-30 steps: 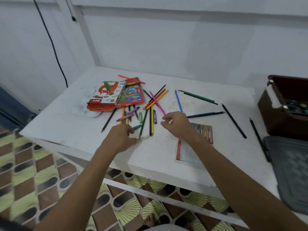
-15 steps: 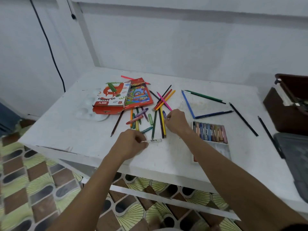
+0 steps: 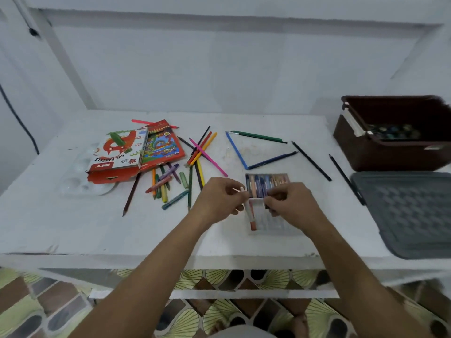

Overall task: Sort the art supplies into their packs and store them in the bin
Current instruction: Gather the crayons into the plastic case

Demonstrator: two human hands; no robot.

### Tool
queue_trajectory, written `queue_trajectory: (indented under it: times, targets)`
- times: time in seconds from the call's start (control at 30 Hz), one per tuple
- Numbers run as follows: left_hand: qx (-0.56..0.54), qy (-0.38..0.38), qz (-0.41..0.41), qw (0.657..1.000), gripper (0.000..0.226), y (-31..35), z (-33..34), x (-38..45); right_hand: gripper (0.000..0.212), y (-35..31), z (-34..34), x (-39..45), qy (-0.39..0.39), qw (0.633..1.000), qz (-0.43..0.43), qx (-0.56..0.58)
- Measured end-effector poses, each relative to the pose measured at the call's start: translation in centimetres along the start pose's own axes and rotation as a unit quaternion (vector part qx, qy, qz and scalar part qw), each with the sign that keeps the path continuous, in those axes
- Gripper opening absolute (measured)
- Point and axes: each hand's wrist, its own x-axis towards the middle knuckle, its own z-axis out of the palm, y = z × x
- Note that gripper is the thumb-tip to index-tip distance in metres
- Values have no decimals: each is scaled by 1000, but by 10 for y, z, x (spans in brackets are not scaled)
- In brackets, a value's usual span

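A clear pastel tray (image 3: 271, 223) with several oil pastels in its far half lies on the white table (image 3: 73, 228). My left hand (image 3: 218, 200) pinches a white pastel (image 3: 242, 190) over the tray's left side. My right hand (image 3: 290, 203) is curled over the tray's middle, fingertips pinching a small dark piece that is hard to make out. Loose colour pencils (image 3: 202, 152) and pastels (image 3: 168, 181) lie scattered left of my hands. The oil pastels box (image 3: 119, 154) rests on the pencil pack (image 3: 163, 147). A brown bin (image 3: 395, 132) stands at the far right.
A grey bin lid (image 3: 405, 213) lies at the right front. A white paint palette (image 3: 80, 179) sits by the boxes. Black pencils (image 3: 311, 161) lie between tray and bin. Blue and green pencils (image 3: 258, 136) lie beyond the tray.
My left hand lifted the white pastel from the table and carried it right to the tray. My right hand left the pencil pile and came over the tray.
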Motion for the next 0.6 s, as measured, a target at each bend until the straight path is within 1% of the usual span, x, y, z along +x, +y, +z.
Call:
queue_trajectory:
  times: [0.07,0.17,0.27,0.3,0.47,0.6]
  targets:
    - [31,-9,-4,999,23,0,17,8,21,7,-5,-9,-12,1000,9,-1]
    - [97,19,0,995,27,-2,31,16,23,14,-4,-15,-11,999,-1,-33]
    - [139,31,1,990,27,-4,37,17,10,17,-2,-19,-24,999,-17,-44]
    - [148,33,0,988,26,-4,38,17,9,18,-1,-20,-31,998,-20,-48]
    - [214,43,11,976,24,-5,45,16,12,20,4,-22,-61,998,-19,-28]
    - [230,45,45,971,26,-9,46,10,15,23,6,-21,-65,996,-27,-54]
